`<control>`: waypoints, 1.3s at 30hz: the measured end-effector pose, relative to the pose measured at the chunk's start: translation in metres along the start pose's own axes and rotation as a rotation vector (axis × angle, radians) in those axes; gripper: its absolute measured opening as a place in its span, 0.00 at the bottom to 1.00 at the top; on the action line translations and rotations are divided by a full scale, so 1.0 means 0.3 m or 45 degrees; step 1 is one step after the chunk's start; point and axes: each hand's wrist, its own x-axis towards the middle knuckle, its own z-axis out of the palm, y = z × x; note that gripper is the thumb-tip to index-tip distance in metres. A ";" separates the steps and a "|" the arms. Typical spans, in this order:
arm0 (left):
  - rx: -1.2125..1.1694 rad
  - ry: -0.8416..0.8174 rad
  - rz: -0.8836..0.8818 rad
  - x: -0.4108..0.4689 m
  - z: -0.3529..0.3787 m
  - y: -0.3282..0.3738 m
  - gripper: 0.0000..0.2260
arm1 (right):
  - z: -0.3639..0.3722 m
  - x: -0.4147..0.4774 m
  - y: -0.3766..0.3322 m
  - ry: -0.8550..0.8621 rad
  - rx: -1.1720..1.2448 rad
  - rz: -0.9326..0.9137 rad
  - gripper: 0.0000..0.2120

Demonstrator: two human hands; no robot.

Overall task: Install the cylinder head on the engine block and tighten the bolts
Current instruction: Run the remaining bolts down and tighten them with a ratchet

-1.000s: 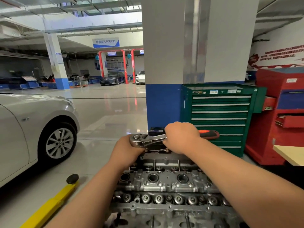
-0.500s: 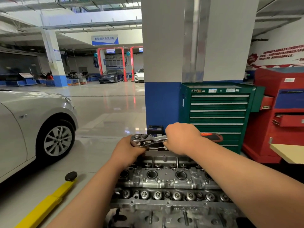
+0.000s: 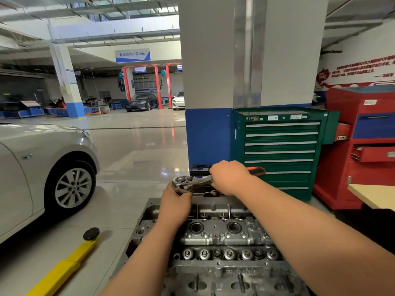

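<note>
We look down on the cylinder head (image 3: pixel 224 236), which lies low in the middle of the view between our two forearms, with its valve springs in a row on the near side and its round plug wells behind them. At its far edge, above the casting, the ratchet wrench (image 3: pixel 188 183) lies nearly level, its chrome head to the left and its orange-and-black handle to the right. Our right hand (image 3: pixel 230 178) wraps tightly round the handle, knuckles up. Our left hand (image 3: pixel 176 201) sits just under the ratchet's head, touching it; its fingers are hidden, so we cannot tell what they clasp. Behind stand a green tool cabinet (image 3: pixel 280 150) and a red cabinet (image 3: pixel 363 146) by a blue-and-white pillar (image 3: pixel 245 60). A silver car (image 3: pixel 42 163) and a yellow lift arm (image 3: pixel 64 268) are at left.
</note>
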 end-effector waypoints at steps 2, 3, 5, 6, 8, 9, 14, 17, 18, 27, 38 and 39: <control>-0.019 -0.041 0.060 -0.010 -0.006 -0.003 0.12 | 0.005 0.014 0.000 0.030 0.019 0.007 0.03; -0.024 -0.063 0.069 -0.012 -0.013 -0.003 0.13 | 0.005 0.009 -0.004 0.038 0.029 0.029 0.03; 0.026 -0.091 0.087 -0.017 -0.021 -0.010 0.14 | 0.006 -0.025 -0.015 0.034 0.040 0.084 0.03; 0.065 -0.074 0.097 -0.020 -0.019 -0.012 0.14 | 0.000 -0.050 -0.022 0.031 0.039 0.105 0.02; 0.111 0.002 0.095 -0.025 -0.008 -0.004 0.11 | -0.023 -0.115 -0.043 -0.009 0.067 0.153 0.06; 0.145 0.031 0.107 -0.026 -0.003 0.003 0.08 | -0.039 -0.150 -0.060 -0.043 0.092 0.174 0.09; 0.256 0.034 0.174 -0.026 -0.001 0.015 0.14 | -0.076 -0.289 -0.165 -0.099 0.165 0.271 0.22; 0.312 0.031 0.153 -0.009 0.002 -0.003 0.14 | -0.059 -0.294 -0.181 -0.032 0.137 0.281 0.17; 0.328 0.012 0.153 -0.001 0.004 -0.009 0.14 | -0.055 -0.279 -0.171 -0.038 0.147 0.275 0.16; 0.165 0.071 0.072 0.005 0.022 -0.009 0.09 | -0.007 0.091 -0.040 0.039 0.154 -0.097 0.04; 0.274 0.142 -0.017 0.002 0.021 -0.004 0.09 | 0.002 0.050 -0.056 0.045 0.116 0.046 0.02; 0.274 0.136 -0.027 0.001 0.022 -0.008 0.09 | 0.010 0.046 -0.058 0.049 0.109 0.065 0.02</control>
